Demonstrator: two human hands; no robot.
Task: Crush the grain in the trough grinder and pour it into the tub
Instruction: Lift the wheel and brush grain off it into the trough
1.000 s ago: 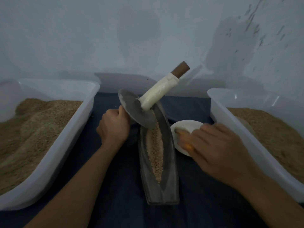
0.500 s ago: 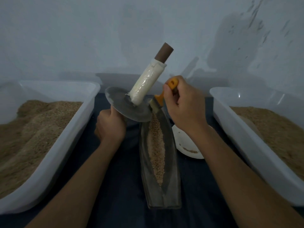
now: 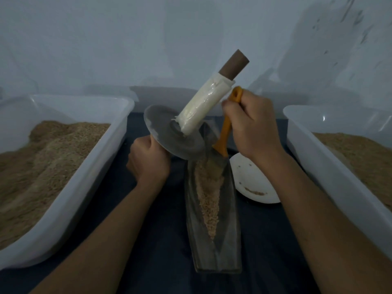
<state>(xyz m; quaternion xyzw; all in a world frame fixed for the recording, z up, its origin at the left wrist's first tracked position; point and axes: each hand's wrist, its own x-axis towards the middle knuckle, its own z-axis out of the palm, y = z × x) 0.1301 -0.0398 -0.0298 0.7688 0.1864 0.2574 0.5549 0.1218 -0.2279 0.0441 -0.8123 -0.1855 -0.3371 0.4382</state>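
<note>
Head view: the left hand (image 3: 148, 160) has its fingers curled round the lower handle of the tilted wheel (image 3: 174, 134). The right hand (image 3: 252, 126) fingers grip an orange brush (image 3: 224, 132) at the trough's (image 3: 229, 209) twelve o'clock end. Grain (image 3: 209, 192) lies along the trough. Tubs (image 3: 89, 166) stand at nine and three o'clock.

The trough grinder (image 3: 214, 225) lies at the middle of the surface (image 3: 165, 251), running from its near edge toward the far edge, with grain (image 3: 209, 192) along its channel. One tub (image 3: 70, 187) sits at the left edge, another tub (image 3: 331, 166) at the right edge, both holding grain. A plate (image 3: 254, 183) lies between the trough and the right tub. The grinding wheel (image 3: 174, 134) tilts over the trough's far end.
</note>
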